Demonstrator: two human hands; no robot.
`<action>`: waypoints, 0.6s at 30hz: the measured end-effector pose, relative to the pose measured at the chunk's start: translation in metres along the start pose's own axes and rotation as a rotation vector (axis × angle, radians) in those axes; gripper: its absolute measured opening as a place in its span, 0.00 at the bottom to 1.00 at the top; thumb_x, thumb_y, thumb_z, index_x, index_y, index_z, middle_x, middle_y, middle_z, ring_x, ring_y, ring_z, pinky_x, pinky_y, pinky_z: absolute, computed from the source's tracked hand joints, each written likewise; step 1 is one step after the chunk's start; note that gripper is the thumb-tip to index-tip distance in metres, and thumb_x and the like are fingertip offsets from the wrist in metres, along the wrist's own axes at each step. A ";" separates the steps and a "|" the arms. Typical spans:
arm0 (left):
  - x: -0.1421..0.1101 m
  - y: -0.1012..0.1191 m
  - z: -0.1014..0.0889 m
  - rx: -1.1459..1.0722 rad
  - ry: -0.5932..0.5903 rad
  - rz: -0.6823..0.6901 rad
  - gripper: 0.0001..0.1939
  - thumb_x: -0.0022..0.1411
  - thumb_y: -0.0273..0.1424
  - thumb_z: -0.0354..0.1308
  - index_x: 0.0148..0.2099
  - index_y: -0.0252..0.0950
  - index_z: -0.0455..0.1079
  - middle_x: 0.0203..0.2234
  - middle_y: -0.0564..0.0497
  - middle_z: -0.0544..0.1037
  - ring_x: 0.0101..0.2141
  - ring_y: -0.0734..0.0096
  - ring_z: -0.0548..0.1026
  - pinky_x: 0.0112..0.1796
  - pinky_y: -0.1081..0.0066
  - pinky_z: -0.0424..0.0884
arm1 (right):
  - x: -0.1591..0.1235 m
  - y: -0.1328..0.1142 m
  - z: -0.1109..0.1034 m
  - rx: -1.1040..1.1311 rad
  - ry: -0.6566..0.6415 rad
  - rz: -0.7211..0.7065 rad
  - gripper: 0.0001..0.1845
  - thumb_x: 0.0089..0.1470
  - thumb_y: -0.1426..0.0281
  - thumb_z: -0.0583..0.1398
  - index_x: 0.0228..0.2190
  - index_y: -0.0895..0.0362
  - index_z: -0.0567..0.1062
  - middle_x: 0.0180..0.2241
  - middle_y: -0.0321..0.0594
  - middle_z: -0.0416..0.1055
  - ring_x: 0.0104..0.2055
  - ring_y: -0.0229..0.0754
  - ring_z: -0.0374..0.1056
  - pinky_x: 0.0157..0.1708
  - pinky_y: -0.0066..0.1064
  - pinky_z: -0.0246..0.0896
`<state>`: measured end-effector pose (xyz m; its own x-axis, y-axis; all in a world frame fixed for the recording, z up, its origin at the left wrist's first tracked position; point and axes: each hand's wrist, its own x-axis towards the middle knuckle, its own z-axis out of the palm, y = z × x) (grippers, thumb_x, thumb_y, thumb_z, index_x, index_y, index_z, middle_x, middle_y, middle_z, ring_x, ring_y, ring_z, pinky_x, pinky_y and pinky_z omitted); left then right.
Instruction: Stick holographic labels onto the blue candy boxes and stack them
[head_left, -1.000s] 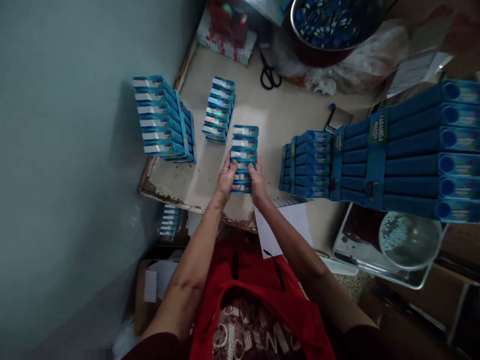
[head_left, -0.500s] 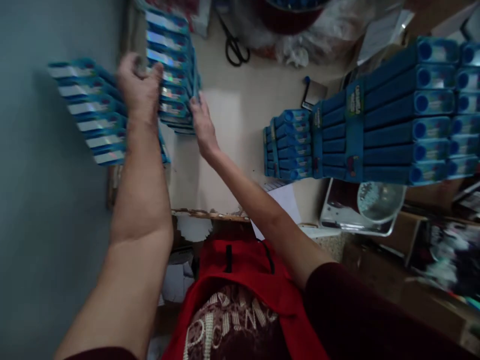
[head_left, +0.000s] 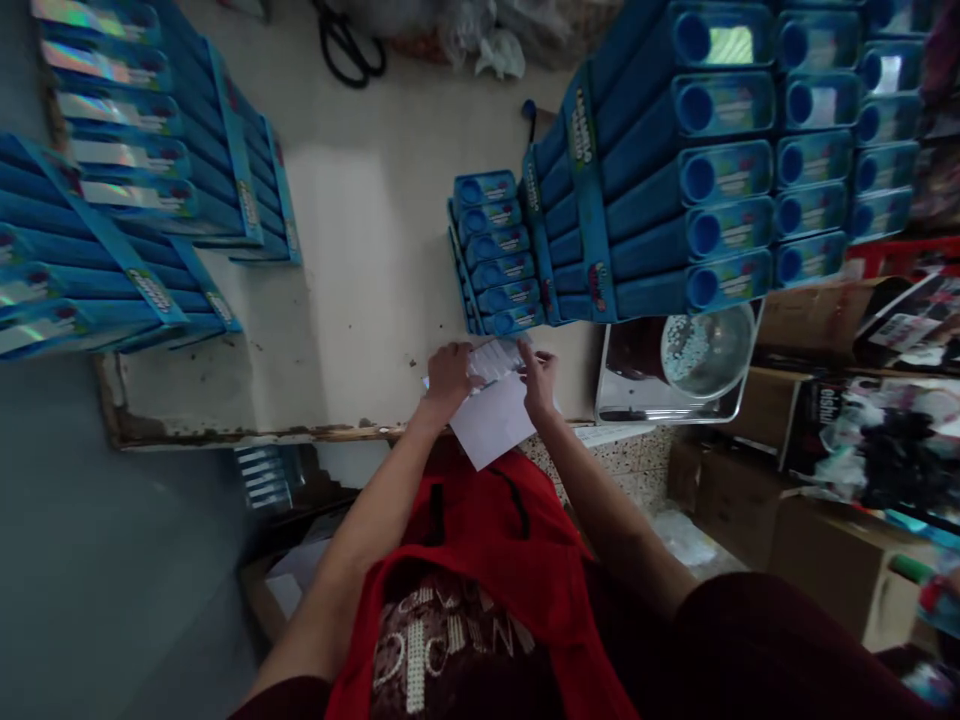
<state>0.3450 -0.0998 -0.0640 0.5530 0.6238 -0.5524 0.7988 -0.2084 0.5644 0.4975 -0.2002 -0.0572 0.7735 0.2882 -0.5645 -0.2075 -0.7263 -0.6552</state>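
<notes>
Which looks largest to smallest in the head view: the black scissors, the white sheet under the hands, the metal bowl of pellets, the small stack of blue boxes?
1. Small stack of blue boxes
2. White sheet and metal bowl: too alike to rank, and hands cover part of the sheet.
3. Black scissors, partly cut off by the frame's top edge.

Bare tabletop [head_left: 360, 230] mid; blue box stacks [head_left: 150, 170] left; blue box rows [head_left: 660, 180] right
</notes>
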 end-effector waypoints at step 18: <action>0.005 0.037 0.038 0.003 0.179 -0.230 0.10 0.71 0.38 0.65 0.49 0.39 0.77 0.53 0.34 0.80 0.57 0.40 0.76 0.57 0.49 0.69 | 0.035 0.041 -0.029 -0.492 -0.355 -0.389 0.31 0.48 0.73 0.73 0.53 0.54 0.73 0.57 0.49 0.74 0.52 0.48 0.74 0.51 0.38 0.71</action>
<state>0.3865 -0.1327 -0.0691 0.3063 0.7781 -0.5484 0.8995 -0.0481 0.4343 0.5335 -0.2375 -0.0894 0.4780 0.7078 -0.5202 0.4021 -0.7028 -0.5868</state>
